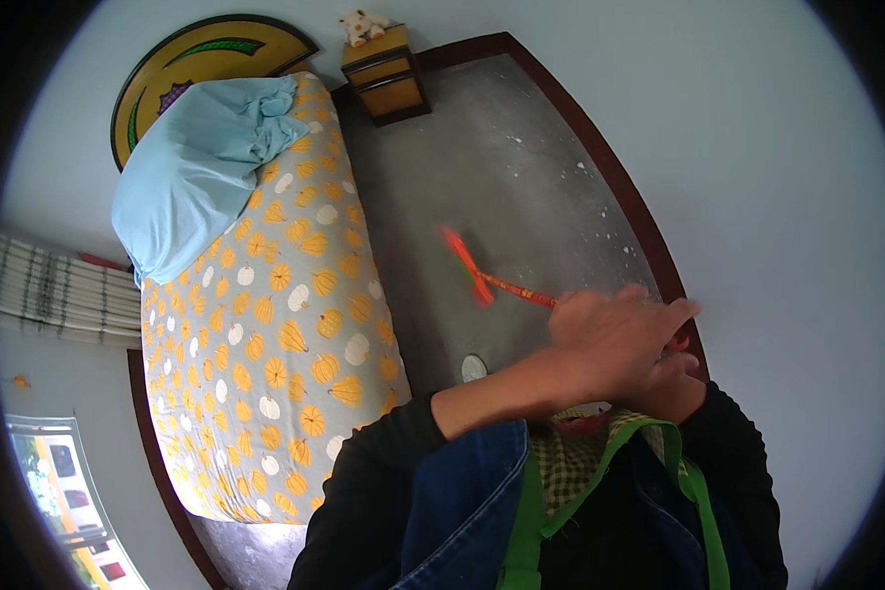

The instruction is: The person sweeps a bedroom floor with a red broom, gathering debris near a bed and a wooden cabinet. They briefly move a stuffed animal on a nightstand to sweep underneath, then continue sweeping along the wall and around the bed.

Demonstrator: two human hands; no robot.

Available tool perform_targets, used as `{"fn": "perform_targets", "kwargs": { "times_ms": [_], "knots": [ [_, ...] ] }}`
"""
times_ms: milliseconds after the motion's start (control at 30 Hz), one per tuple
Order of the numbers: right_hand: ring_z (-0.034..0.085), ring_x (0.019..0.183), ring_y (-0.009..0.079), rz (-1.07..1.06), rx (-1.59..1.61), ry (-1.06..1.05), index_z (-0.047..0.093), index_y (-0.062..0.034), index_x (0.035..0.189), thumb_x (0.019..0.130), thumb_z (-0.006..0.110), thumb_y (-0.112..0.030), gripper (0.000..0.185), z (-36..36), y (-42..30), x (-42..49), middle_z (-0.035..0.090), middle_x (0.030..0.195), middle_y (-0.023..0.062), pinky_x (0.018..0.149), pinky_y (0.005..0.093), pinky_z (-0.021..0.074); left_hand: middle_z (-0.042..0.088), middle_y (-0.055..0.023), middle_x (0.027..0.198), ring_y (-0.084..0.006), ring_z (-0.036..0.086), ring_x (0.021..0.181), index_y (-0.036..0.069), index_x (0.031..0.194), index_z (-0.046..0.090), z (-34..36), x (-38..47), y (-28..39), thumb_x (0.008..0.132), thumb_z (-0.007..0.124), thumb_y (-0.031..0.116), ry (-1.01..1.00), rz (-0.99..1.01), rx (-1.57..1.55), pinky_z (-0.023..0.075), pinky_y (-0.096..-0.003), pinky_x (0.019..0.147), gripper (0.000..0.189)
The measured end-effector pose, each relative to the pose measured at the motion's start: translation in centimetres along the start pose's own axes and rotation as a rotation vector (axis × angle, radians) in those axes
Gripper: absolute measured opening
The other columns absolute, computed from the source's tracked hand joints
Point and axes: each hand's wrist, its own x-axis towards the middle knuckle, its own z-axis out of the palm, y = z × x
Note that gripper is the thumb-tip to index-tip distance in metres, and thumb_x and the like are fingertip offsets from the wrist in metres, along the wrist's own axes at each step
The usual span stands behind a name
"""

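Observation:
My left hand (608, 332) is closed around the red patterned handle of a long-handled floor tool (520, 289), a broom or mop. My right hand (678, 372) is close against it, at the handle's upper end, and partly hidden behind the left hand and wrist. Both hands are a little blurred. The tool's narrow orange-red head (470, 267), with some green on it, is low over the grey floor, left of my hands; blur hides its exact kind and whether it touches the floor.
On the left stands a bed with a pumpkin-print sheet (280, 332) and a light blue cloth (192, 162). Beyond are a bedside cabinet (394, 81) and a plush toy (363, 28). A whitish round object (474, 367) is near my left forearm. A dark red baseboard (612, 166) edges the wall.

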Motion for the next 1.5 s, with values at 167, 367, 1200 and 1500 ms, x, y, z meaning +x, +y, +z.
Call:
{"fn": "perform_targets", "kwargs": {
  "times_ms": [167, 367, 1200, 1500],
  "knots": [
    [0.056, 0.105, 0.0223, 0.387, -2.264, -0.446, 0.054, -0.0097, 0.116, 0.081, 0.071, -0.035, 0.047, 2.0, 4.5, 4.2, 0.057, 0.112, 0.0098, 0.094, 0.0364, 0.0430, 0.066, -0.0057, 0.075, -0.0252, 0.066, 0.072, 0.009, 0.096, 0.063, -9.3, -3.9, -4.5, 0.085, 0.069, 0.021, 0.169, 0.041, -0.287, 0.0500, -0.0337, 0.060, 0.018],
    [0.055, 0.109, 0.0323, -0.262, -1.901, -0.632, 0.047, -0.0038, 0.129, 0.082, 0.069, -0.028, 0.056, 4.8, 11.6, 9.0, 0.053, 0.122, 0.0167, 0.096, 0.0397, 0.0430, 0.057, -0.0065, 0.059, -0.0217, 0.059, 0.051, 0.006, 0.072, 0.062, -16.9, -11.0, -7.2, 0.080, 0.072, 0.006, 0.090, 0.455, -0.454, 0.0436, -0.0319, 0.045, 0.013],
    [0.059, 0.079, 0.0264, 0.311, -1.764, -1.201, 0.056, -0.0096, 0.094, 0.071, 0.074, -0.015, 0.030, 1.1, 9.2, 25.8, 0.059, 0.075, 0.0027, 0.071, 0.0401, 0.0447, 0.059, -0.0090, 0.072, -0.0263, 0.055, 0.059, 0.001, 0.096, 0.065, -21.7, -6.0, -14.5, 0.084, 0.057, -0.001, 0.299, 0.239, -0.613, 0.0433, -0.0351, 0.055, 0.015],
    [0.053, 0.078, 0.0291, 0.211, -1.304, -1.227, 0.053, -0.0103, 0.089, 0.075, 0.064, -0.004, 0.019, 4.1, 19.0, 31.7, 0.057, 0.077, 0.0037, 0.075, 0.0405, 0.0402, 0.057, -0.0089, 0.069, -0.0286, 0.057, 0.063, 0.006, 0.094, 0.064, -21.8, -2.6, -16.8, 0.070, 0.064, 0.001, 0.178, -0.086, -0.242, 0.0462, -0.0384, 0.059, 0.025]
  ]
}}
